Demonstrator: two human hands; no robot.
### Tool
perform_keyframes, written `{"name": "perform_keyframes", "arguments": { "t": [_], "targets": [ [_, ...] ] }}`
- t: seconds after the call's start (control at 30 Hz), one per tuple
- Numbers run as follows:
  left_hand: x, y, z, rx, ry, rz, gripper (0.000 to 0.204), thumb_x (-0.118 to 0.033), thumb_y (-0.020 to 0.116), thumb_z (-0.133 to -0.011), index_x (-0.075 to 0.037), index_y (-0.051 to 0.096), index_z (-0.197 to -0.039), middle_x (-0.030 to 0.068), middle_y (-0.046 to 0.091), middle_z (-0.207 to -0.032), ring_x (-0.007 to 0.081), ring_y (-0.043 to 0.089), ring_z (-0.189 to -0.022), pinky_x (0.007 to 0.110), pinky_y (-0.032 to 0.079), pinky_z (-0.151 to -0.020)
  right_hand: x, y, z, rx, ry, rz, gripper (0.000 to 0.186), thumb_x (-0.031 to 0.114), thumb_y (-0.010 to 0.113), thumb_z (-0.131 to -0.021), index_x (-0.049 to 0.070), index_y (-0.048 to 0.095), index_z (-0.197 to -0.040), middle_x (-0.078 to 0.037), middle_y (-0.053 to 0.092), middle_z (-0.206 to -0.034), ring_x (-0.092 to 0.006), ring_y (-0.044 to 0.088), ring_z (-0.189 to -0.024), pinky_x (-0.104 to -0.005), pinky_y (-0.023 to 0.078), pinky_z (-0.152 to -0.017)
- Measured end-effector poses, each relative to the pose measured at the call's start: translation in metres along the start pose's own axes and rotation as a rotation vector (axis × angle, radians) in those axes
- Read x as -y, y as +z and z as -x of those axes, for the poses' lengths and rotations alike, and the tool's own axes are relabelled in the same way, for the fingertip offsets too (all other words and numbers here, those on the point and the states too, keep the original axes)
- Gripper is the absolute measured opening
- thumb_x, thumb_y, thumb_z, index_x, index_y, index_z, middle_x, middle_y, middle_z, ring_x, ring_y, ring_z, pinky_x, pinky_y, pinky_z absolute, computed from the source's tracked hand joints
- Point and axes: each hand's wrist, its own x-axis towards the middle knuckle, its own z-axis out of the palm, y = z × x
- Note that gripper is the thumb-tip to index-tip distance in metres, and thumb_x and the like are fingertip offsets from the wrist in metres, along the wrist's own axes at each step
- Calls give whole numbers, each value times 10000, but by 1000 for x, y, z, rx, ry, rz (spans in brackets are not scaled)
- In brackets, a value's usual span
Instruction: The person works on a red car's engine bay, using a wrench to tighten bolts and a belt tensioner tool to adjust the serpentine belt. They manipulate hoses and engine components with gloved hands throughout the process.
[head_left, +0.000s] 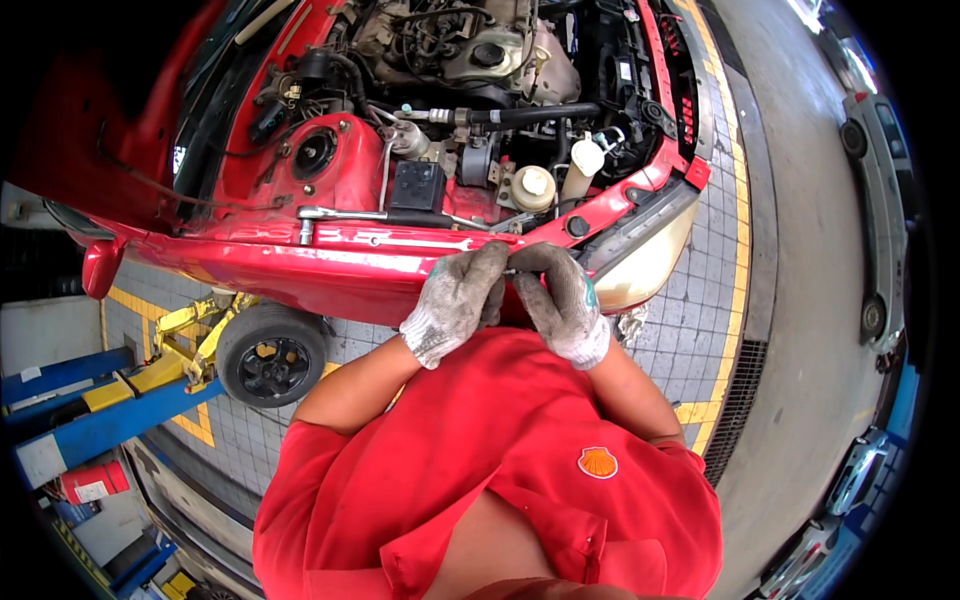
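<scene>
Small metal part [511, 270], barely visible, sits pinched between the fingertips of both gloved hands just near the red fender edge [330, 262]. Left hand [455, 300] and right hand [562, 300] are both clenched around it, knuckles touching. I judge a slip likely to drop it past the fender to the tiled floor [690, 330], since thick gloves dull the grip. A ratchet wrench [345, 214] and a spanner [415, 241] lie loose on the ledge to the left and could be nudged off. Room is open to the right; the crowded engine bay [480, 90] lies beyond.
</scene>
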Motion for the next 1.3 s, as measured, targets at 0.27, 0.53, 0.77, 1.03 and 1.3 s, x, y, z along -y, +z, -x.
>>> {"name": "perform_keyframes", "arguments": {
  "t": [0.27, 0.53, 0.77, 1.03, 1.3],
  "targets": [
    [13, -3, 0, -36, 362, -391, 436, -357, 501, -1096, 0, 671, -911, 47, 575, -620, 142, 567, -551, 309, 448, -516, 6, -9, -1, 186, 357, -116, 129, 72, 611, -998, -27, 642, -1075, -166, 634, -882, -327, 616, -776, -386, 519, -743],
    [13, -8, -8, -105, 714, -749, 238, -230, 587, -1028, -8, 653, -978, 162, 655, -780, 366, 653, -719, 434, 521, -665, -6, 2, 12, 115, 491, -206, 197, 139, 555, -1051, -42, 625, -1084, -161, 637, -808, -365, 613, -728, -415, 516, -694],
    [10, -15, -18, -86, 963, -984, 181, -192, 640, -960, -16, 637, -919, 175, 674, -868, 400, 657, -795, 480, 526, -700, -21, 7, 20, 60, 228, -40, 147, 90, 568, -1026, -33, 617, -1090, -155, 643, -902, -373, 623, -801, -430, 525, -748],
    [13, -14, -13, -77, 802, -847, 169, -153, 690, -901, 2, 629, -933, 184, 667, -901, 393, 657, -818, 481, 535, -734, -15, 4, 13, 91, 41, 172, 173, -28, 605, -940, -48, 622, -1111, -203, 633, -1053, -393, 627, -913, -441, 530, -791],
    [8, -22, -19, -5, 839, -1013, 170, -197, 650, -938, -31, 644, -971, 149, 668, -865, 391, 658, -818, 481, 525, -762, -15, 6, 12, 54, 70, 144, 165, -21, 587, -948, -34, 620, -1108, -197, 638, -1019, -392, 637, -908, -440, 526, -765]
  ]
}}
